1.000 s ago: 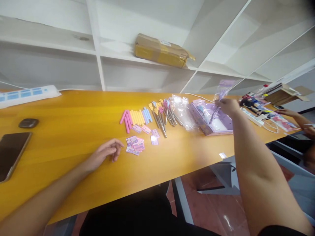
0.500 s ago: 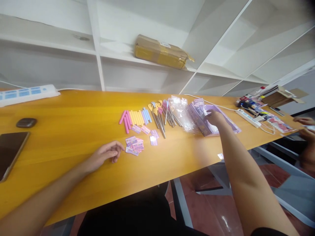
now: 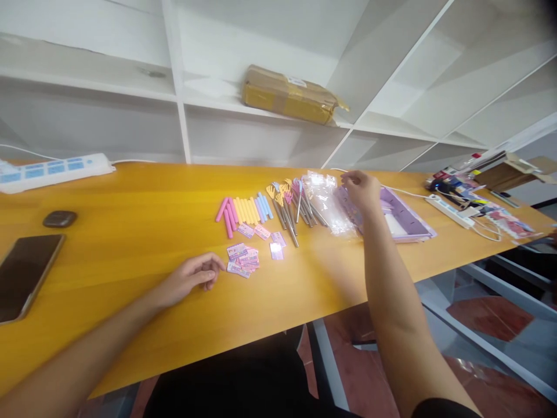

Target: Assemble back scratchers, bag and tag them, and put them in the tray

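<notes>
My left hand (image 3: 202,273) rests loosely curled on the table with nothing in it, its fingertips beside a pile of small pink and purple printed cards (image 3: 248,259). My right hand (image 3: 362,188) is raised over the left side of a purple basket (image 3: 418,237), fingers pinched together; what they hold, if anything, I cannot make out. Left of the basket lie clear plastic bags (image 3: 327,203). Beside these are several metal-handled back scratchers (image 3: 288,212) with yellow, pink and blue hand-shaped heads. Pink, yellow and blue tubes (image 3: 246,211) lie in a row above the cards.
A phone (image 3: 28,278), a dark rounded case (image 3: 60,219) and a power strip (image 3: 56,172) lie at the left. A taped carton (image 3: 289,96) sits on the white shelf behind. A second power strip (image 3: 450,210) with cables and other goods lie at the right.
My right hand has moved left and up from inside the basket, uncovering more of its interior. My left hand stays by the cards. The view has shifted slightly.
</notes>
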The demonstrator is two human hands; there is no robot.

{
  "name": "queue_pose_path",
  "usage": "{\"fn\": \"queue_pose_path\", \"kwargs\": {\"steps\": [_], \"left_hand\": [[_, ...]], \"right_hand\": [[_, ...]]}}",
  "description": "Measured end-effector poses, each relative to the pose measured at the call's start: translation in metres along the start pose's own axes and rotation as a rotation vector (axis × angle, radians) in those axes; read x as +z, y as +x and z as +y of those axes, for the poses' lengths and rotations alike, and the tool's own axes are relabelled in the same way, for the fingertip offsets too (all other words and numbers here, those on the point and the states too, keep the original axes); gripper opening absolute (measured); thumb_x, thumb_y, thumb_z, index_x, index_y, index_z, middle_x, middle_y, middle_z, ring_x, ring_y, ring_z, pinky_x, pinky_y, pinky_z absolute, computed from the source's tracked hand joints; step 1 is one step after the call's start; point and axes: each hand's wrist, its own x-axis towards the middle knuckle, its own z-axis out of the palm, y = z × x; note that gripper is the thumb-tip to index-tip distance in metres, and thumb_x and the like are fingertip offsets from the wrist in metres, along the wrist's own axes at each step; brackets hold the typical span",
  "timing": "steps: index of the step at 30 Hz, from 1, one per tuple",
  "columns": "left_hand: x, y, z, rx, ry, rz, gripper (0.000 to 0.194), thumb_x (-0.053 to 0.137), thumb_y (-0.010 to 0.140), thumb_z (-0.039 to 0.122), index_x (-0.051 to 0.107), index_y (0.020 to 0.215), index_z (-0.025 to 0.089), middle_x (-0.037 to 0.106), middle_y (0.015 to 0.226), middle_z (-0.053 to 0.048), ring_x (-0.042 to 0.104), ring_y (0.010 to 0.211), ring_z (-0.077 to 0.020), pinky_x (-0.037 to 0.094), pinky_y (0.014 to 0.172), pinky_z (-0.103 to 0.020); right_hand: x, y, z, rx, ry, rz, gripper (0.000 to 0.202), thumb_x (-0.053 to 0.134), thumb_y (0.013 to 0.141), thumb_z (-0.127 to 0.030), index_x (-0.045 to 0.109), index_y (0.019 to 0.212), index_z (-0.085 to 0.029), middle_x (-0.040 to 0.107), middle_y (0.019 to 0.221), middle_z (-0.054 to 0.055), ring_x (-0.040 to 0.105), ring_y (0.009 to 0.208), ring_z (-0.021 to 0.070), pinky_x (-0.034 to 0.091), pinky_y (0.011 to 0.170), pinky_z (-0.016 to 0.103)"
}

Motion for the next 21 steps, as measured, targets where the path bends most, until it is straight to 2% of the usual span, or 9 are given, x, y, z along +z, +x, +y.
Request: {"fn": "queue_pose_path", "kwargs": {"steps": [4,8,13,21], "left_hand": [[0.002,0.0,0.003,0.0,0.01,0.005,0.026,0.06,0.1,0.041,0.067,0.114,0.021,0.06,0.085,0.0,0.06,0.073,-0.0157,0.049,0.071,-0.031],[0.003,0.0,0.007,-0.007,0.017,0.009,0.027,0.062,0.099,0.042,0.067,0.113,0.02,0.059,0.084,0.001,0.059,0.073,-0.0156,0.048,0.071,-0.031],[0.004,-0.001,0.009,-0.027,0.047,0.016,0.026,0.062,0.099,0.043,0.067,0.109,0.02,0.06,0.082,0.001,0.059,0.073,-0.0161,0.048,0.071,-0.031],[0.004,-0.001,0.009,-0.041,0.066,0.026,0.022,0.061,0.099,0.039,0.067,0.108,0.02,0.059,0.081,0.001,0.059,0.074,-0.0161,0.048,0.072,-0.031]], "right_hand": [[0.049,-0.039,-0.011,-0.045,0.126,0.036,0.028,0.052,0.089,-0.026,0.076,0.101,-0.017,0.078,0.099,0.01,0.07,0.087,0.0228,0.054,0.088,0.037],[0.084,-0.077,0.003,-0.03,0.105,0.052,0.03,0.047,0.091,-0.027,0.074,0.099,-0.017,0.077,0.102,0.013,0.068,0.09,0.0248,0.053,0.091,0.04],[0.092,-0.08,0.019,-0.045,0.05,0.009,0.029,0.05,0.09,-0.028,0.074,0.101,-0.017,0.076,0.102,0.014,0.066,0.085,0.0247,0.053,0.089,0.04],[0.099,-0.077,0.012,-0.093,0.005,-0.062,0.026,0.055,0.092,-0.03,0.075,0.1,-0.016,0.074,0.104,0.015,0.064,0.081,0.0235,0.051,0.087,0.039]]}}
